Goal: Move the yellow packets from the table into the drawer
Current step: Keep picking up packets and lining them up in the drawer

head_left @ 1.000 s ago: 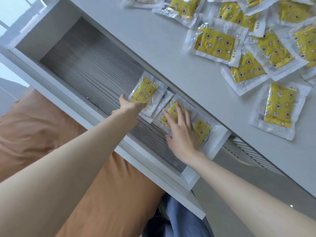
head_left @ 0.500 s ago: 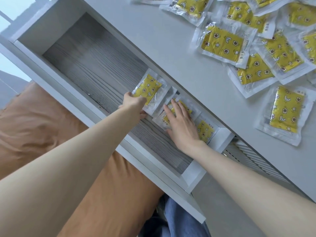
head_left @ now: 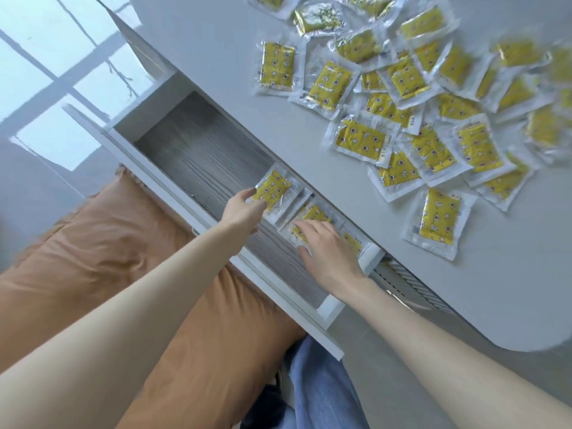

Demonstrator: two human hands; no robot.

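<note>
The open drawer [head_left: 198, 156] has a grey wood-grain floor and white walls. My left hand [head_left: 241, 209] grips the near corner of a yellow packet [head_left: 274, 187] lying at the drawer's back right. My right hand [head_left: 325, 252] lies flat, fingers spread, on another yellow packet [head_left: 312, 213] in the drawer. A third packet [head_left: 353, 243] peeks out beside that hand. Several more yellow packets, such as one lone packet [head_left: 438, 222], lie scattered on the white table [head_left: 216, 51].
The drawer's left part holds nothing. An orange cushion [head_left: 123, 258] lies below the drawer front, with blue jeans [head_left: 318, 391] under it. A slatted vent [head_left: 411, 286] sits under the table's edge. The table's rounded corner is at the lower right.
The view has pulled back and tilted, showing more of the table. Both hands stay on their packets in the drawer; the right hand has slid slightly toward me.
</note>
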